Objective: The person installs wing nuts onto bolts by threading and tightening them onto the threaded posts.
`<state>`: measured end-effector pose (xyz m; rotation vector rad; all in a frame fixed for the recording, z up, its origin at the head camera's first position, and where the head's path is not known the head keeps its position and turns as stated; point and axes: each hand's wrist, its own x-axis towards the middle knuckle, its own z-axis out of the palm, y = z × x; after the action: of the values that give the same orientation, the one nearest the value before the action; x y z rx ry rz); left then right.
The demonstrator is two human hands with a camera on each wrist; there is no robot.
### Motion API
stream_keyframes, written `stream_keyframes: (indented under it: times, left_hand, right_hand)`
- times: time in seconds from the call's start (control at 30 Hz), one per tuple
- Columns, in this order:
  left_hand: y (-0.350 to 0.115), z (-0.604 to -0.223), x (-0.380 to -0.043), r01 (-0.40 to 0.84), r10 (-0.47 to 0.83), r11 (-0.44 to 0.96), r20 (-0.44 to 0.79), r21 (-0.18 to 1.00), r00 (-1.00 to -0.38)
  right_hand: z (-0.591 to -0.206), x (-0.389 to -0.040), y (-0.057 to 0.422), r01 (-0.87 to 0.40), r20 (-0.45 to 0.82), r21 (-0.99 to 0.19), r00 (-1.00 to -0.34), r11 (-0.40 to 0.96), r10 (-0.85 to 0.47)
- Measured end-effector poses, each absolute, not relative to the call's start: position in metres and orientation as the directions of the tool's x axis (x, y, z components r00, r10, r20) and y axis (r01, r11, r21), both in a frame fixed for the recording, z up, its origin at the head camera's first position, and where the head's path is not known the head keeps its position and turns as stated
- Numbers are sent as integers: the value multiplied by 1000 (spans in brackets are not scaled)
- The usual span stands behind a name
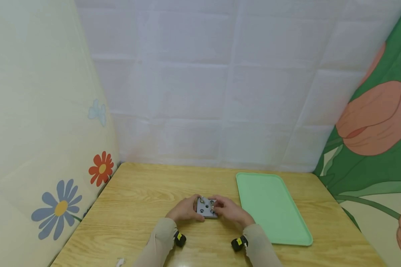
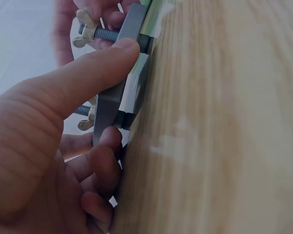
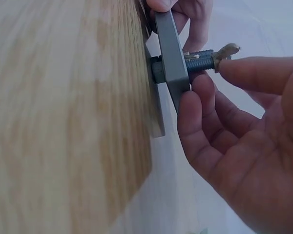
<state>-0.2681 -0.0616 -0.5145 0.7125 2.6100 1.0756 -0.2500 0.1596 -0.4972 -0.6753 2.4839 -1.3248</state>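
A grey metal plate with several holes is held just over the table, between both hands. My left hand grips its left side, with the thumb along one edge and the fingers curled at another. Two bolts pass through the plate, their dark heads on the table side. One threaded shank carries a brass-coloured wing nut near its end. My right hand has a fingertip on this wing nut, its other fingers curled by the plate's edge. A second wing nut sits on the bolt nearer my left hand.
To the right, a light green tray lies on the wooden table. A small whitish scrap is at the front left. Cloth hangings surround the back and sides.
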Motion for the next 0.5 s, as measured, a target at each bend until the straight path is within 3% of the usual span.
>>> stream_keyframes:
  times: [0.5]
  left_hand:
    - [-62, -515, -272, 358, 514, 618, -15, 700, -857]
  right_hand:
    - [-494, -250, 155, -284, 6, -810, -879, 513, -476]
